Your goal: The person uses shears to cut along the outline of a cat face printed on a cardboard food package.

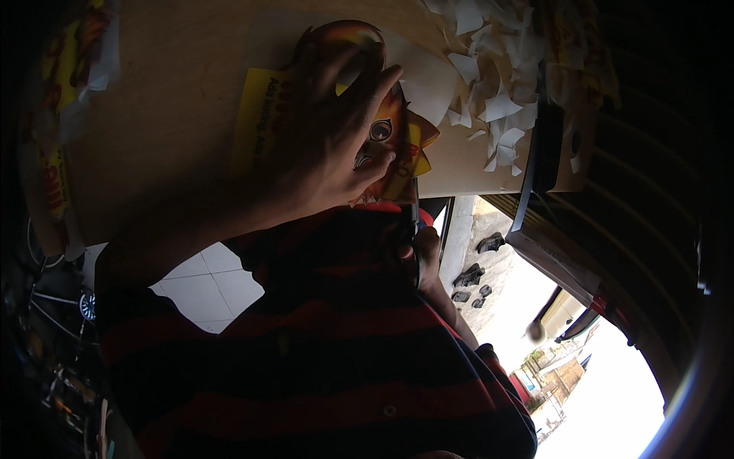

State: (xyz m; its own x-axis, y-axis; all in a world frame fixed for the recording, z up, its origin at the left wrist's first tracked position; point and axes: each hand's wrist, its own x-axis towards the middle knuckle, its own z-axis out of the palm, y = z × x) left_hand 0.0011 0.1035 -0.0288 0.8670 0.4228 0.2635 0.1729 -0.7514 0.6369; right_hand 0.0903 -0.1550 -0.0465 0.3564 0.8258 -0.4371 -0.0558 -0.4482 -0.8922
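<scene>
I see the left hand (329, 141) spread, fingers parted, over a glossy orange-and-yellow printed cut-out (387, 131) at the near edge of the tan table (180, 92), past which the right hand (426, 249) curls round dim, slim-bladed scissors (416, 212).

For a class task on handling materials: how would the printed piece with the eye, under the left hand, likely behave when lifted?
The printed piece is probably light, since it looks thin as a sheet. It may flex if raised beyond the spread left hand. Its narrow, pointed orange tips could crease easily.
</scene>
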